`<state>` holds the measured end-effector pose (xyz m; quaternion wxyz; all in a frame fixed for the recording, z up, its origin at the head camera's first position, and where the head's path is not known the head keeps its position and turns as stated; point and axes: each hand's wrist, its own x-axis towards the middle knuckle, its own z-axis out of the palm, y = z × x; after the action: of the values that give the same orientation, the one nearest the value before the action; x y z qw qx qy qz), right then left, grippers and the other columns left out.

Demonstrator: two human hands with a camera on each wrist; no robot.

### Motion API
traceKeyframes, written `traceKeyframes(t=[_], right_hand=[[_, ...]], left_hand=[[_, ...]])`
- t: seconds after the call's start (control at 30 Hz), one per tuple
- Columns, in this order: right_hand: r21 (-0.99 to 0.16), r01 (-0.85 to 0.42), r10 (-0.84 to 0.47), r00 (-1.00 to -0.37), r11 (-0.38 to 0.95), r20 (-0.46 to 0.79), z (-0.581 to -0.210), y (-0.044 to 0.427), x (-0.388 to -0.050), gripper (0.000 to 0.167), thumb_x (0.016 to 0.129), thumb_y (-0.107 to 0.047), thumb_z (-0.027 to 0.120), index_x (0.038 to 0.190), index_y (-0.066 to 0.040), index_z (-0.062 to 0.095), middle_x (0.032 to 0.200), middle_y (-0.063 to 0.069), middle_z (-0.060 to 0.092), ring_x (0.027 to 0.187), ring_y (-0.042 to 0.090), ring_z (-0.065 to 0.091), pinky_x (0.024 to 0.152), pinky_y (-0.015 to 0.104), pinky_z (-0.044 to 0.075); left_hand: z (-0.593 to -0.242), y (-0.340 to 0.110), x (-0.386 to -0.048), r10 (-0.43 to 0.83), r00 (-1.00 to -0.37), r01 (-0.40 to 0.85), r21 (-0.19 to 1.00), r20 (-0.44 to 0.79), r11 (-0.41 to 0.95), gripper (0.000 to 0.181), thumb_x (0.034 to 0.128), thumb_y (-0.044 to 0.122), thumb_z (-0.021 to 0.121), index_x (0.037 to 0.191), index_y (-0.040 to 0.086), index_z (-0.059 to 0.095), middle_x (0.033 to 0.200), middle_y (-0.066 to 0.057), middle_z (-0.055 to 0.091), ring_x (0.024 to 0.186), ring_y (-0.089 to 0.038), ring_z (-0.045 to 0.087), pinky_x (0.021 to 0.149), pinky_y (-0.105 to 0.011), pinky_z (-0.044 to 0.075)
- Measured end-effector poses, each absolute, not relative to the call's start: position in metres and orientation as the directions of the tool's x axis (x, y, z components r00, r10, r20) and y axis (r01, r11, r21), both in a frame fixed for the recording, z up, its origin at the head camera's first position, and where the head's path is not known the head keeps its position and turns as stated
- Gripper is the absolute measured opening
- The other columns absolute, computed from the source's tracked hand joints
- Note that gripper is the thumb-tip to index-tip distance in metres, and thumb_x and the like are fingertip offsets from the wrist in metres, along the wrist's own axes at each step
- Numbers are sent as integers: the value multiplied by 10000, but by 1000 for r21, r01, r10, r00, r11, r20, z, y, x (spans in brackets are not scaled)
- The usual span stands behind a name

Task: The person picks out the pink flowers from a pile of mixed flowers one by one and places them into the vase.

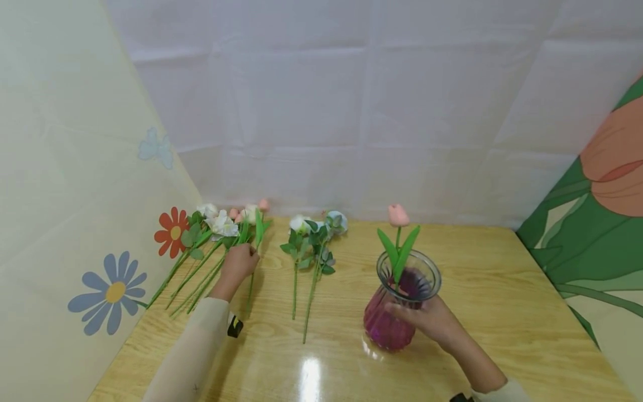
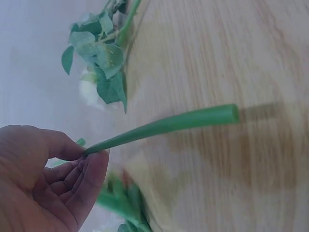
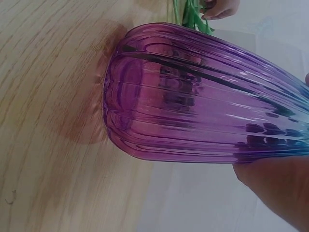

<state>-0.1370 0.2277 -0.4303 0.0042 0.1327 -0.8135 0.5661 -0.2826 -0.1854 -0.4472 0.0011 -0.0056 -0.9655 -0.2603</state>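
My left hand [image 1: 240,265] pinches the green stem [image 2: 174,123] of an artificial tulip between thumb and fingers. In the head view that tulip's pink bloom [image 1: 264,204] and long leaves show beyond the hand, and its stem reaches back toward me. My right hand [image 1: 433,321] grips a ribbed glass vase [image 1: 389,321] near its neck. The glass is purple low down and turns bluish toward the top, as the right wrist view shows on the vase body [image 3: 193,121]. Another pink tulip [image 1: 398,215] with two green leaves stands in the vase, its bloom above the rim.
Left of my left hand lie several artificial stems with white flowers [image 1: 222,224] and pink buds. Between the hands are a white rose [image 1: 300,224] and a pale blue flower [image 1: 336,221] on leafy stems. The wooden table [image 1: 482,251] meets a white cloth [image 1: 301,111] behind.
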Motion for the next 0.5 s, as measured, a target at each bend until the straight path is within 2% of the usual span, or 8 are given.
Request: traceKeyframes(t=[0.07, 0.13, 0.2, 0.3, 0.4, 0.5], right_hand=[[-919, -219, -209, -965, 328, 156, -430, 228, -137, 790, 873, -96, 773, 1502, 17, 308, 1366, 325, 543, 1208, 494, 573, 961, 603, 509], [-920, -215, -207, -966, 327, 152, -430, 228, -137, 797, 874, -98, 773, 1508, 12, 303, 1370, 324, 541, 1212, 495, 571, 967, 610, 502], [-922, -210, -206, -967, 326, 147, -430, 228, -137, 801, 874, -99, 773, 1512, 8, 300, 1374, 323, 540, 1217, 495, 569, 973, 614, 497], [-920, -205, -203, -969, 333, 143, -430, 228, -137, 802, 875, -106, 773, 1511, 9, 298, 1376, 324, 538, 1221, 497, 565, 972, 615, 497], [-920, -202, -204, -969, 336, 139, -430, 228, -137, 800, 877, -115, 775, 1513, 10, 305, 1382, 320, 538, 1234, 496, 559, 988, 621, 483], [-918, -204, -205, -969, 339, 139, -430, 228, -138, 801, 876, -121, 778, 1517, 9, 315, 1388, 313, 540, 1248, 493, 552, 1008, 629, 464]], left_hand=[[-446, -184, -282, 15, -1000, 23, 512, 19, 859, 363, 971, 103, 492, 627, 144, 384, 532, 4, 357, 480, -128, 296, 479, -266, 268], [-444, -182, -280, 14, -999, 29, 520, 33, 854, 278, 977, 117, 501, 706, 70, 541, 603, -34, 484, 525, -146, 394, 509, -286, 350], [-444, -180, -279, 10, -999, 30, 534, 40, 845, 231, 988, 138, 512, 901, -9, 667, 757, -98, 629, 625, -182, 531, 582, -332, 465], [-441, -176, -274, 3, -998, 37, 561, 61, 827, 328, 992, 165, 530, 1191, -50, 678, 1040, -175, 713, 833, -254, 663, 742, -418, 558], [-438, -169, -270, -3, -997, 46, 606, 79, 794, 351, 999, 185, 535, 1229, -48, 661, 1110, -186, 714, 875, -275, 692, 774, -433, 571], [-433, -163, -265, -7, -994, 65, 635, 110, 770, 338, 1004, 191, 546, 1225, -39, 658, 1078, -171, 720, 810, -241, 694, 728, -404, 571]])
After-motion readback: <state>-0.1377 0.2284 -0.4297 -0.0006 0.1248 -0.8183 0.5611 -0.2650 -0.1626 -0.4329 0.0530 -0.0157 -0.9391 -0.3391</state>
